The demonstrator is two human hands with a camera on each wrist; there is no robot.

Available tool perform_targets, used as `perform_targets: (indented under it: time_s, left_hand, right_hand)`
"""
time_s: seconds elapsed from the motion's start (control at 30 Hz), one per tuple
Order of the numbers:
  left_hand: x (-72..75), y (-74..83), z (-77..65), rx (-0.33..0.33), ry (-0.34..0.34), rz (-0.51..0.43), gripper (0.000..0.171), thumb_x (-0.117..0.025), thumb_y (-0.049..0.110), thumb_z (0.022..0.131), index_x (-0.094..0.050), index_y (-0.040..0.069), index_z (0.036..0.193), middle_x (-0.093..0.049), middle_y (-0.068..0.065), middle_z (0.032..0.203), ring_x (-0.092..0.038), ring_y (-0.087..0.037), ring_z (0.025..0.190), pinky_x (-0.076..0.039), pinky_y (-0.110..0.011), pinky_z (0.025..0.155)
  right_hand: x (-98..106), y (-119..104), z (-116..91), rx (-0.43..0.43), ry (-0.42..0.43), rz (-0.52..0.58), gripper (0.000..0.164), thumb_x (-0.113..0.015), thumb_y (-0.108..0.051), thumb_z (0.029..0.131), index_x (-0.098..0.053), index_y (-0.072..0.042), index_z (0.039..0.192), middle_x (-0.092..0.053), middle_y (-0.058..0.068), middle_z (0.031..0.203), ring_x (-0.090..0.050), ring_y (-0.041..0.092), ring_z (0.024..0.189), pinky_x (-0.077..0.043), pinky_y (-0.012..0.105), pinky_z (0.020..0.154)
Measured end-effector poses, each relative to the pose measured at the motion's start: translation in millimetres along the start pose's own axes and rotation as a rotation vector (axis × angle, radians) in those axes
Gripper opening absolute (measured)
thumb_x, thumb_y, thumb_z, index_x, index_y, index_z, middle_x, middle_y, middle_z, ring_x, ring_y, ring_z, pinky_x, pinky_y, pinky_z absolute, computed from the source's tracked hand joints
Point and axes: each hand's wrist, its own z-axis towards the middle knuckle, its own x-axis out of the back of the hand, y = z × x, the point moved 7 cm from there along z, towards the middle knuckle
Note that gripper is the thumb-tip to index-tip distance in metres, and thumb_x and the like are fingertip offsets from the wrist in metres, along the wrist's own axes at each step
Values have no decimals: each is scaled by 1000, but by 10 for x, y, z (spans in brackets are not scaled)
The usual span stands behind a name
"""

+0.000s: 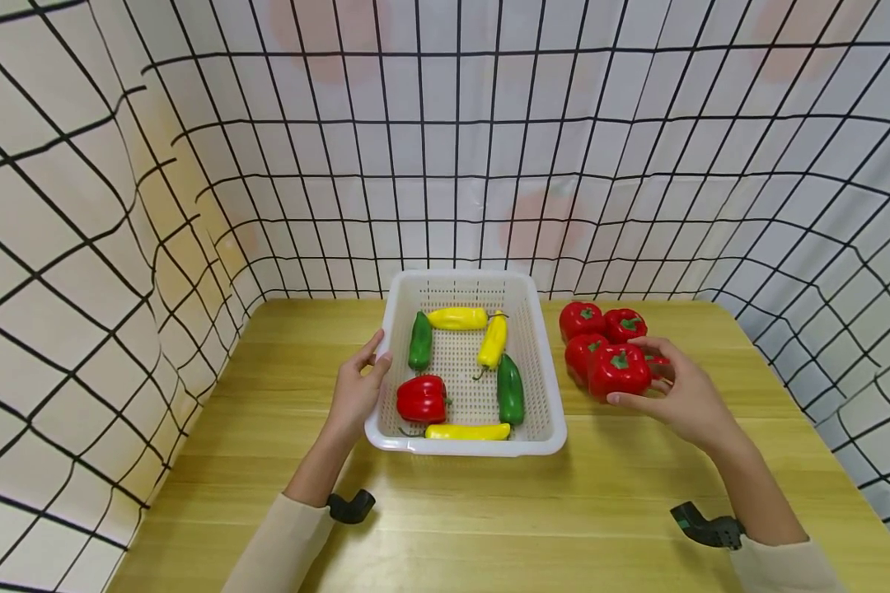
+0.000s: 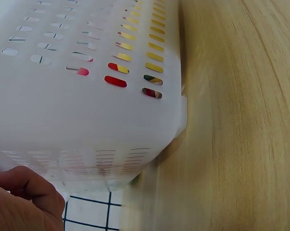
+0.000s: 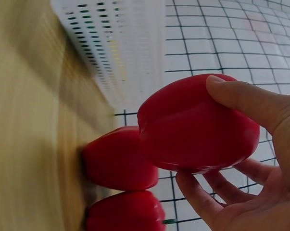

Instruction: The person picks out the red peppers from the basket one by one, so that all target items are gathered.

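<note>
A white plastic basket (image 1: 466, 447) sits on the table, and my left hand (image 1: 358, 387) grips its left rim. Inside the basket lie a red bell pepper (image 1: 422, 399), two green peppers (image 1: 510, 390) and several yellow peppers (image 1: 457, 319). To the right of the basket, my right hand (image 1: 686, 399) holds another red bell pepper (image 3: 197, 127) between thumb and fingers. In the right wrist view this pepper is off the table, beside other red bell peppers (image 3: 120, 159). In the left wrist view, perforated basket wall (image 2: 77, 115) fills much of the picture, with part of my left hand (image 2: 27, 202) below.
Several red bell peppers (image 1: 582, 319) cluster on the wooden table (image 1: 445, 519), right of the basket. A black wire grid (image 1: 456, 175) with pale sheeting behind encloses the table at the back and both sides. Dark wrist devices (image 1: 352, 506) sit at both sleeves.
</note>
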Motion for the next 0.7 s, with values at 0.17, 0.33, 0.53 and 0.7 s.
perform_targets:
  time_s: [0.17, 0.33, 0.53, 0.7]
  left_hand:
    - [4, -1, -1, 0, 3, 3, 51, -59, 28, 106, -46, 34, 155, -48, -8, 110, -61, -24, 100, -62, -32, 81]
    - [6, -1, 7, 4, 4, 4, 51, -59, 28, 106, -46, 35, 155, -47, -8, 110, -62, -25, 101, -63, -34, 81]
    - [4, -16, 10, 9, 1, -2, 51, -59, 28, 106, -46, 36, 155, -48, -8, 110, -61, -25, 101, -62, -33, 81]
    - [5, -18, 8, 4, -2, -7, 51, -59, 28, 106, -46, 36, 155, -48, -9, 110, -61, -25, 103, -62, -34, 83]
  right_hand:
    - [-88, 103, -26, -21, -30, -7, 93, -86, -41, 84, -35, -11, 156, -37, 25, 157, -47, 52, 134, -49, 63, 104]
    - [-184, 192, -30, -22, -43, -35, 90, -86, -42, 83, -37, -10, 152, -43, 26, 150, -52, 49, 129, -53, 60, 102]
    - [-307, 267, -14, -37, -53, -29, 91, -88, -42, 81, -38, -7, 148, -46, 25, 146, -54, 48, 126, -54, 58, 102]
    - [-408, 331, 12, -44, -57, -22, 91, -89, -40, 80, -39, -4, 146, -45, 25, 146, -54, 49, 127, -53, 59, 103]
